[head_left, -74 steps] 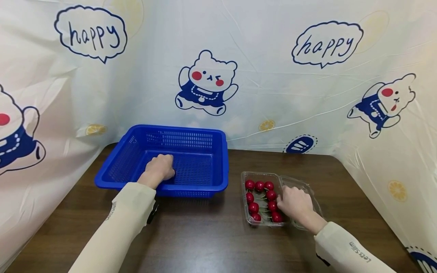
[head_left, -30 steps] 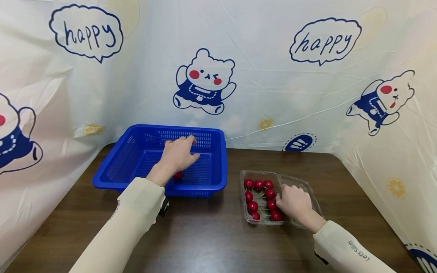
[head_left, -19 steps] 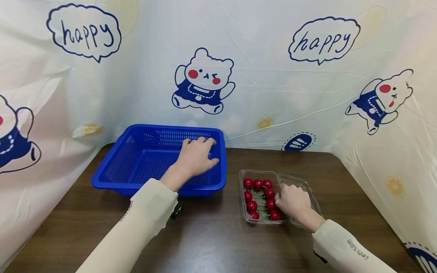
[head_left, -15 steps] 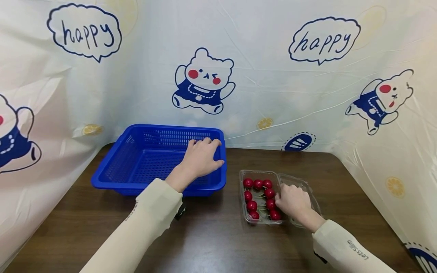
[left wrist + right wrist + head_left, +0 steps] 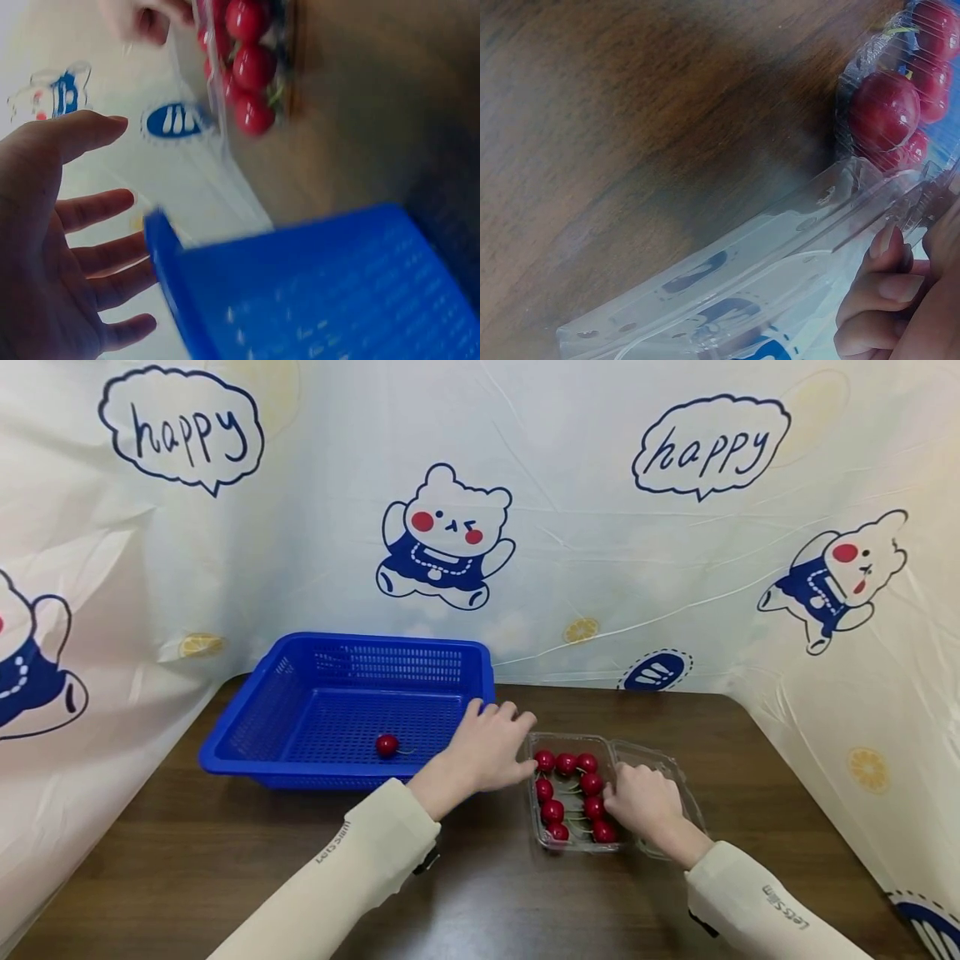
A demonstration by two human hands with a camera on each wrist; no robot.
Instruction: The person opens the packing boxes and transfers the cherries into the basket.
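My left hand (image 5: pixel 491 745) is in the air between the blue basket (image 5: pixel 300 768) and the clear plastic box, its fingers spread and holding nothing. In the left wrist view the palm and loose fingers (image 5: pixel 97 214) show beside the basket's corner. One cherry (image 5: pixel 387 745) with a stem lies on the basket floor. My right hand (image 5: pixel 647 806) grips the clear plastic clamshell box (image 5: pixel 573 843) at the hinge side, between the tray and its open lid (image 5: pixel 727 292). Curled fingers show there in the right wrist view. Several red cherries (image 5: pixel 552 812) line the tray's sides.
Both containers stand on a dark brown wooden table (image 5: pixel 480 877), the basket at back left and the box to its right. A pale printed curtain (image 5: pixel 570 527) hangs behind the table and along both sides.
My left hand has let go of a cherry in the basket, opened, lifted over the rim and travelled right towards the box. My right hand stays at the box.
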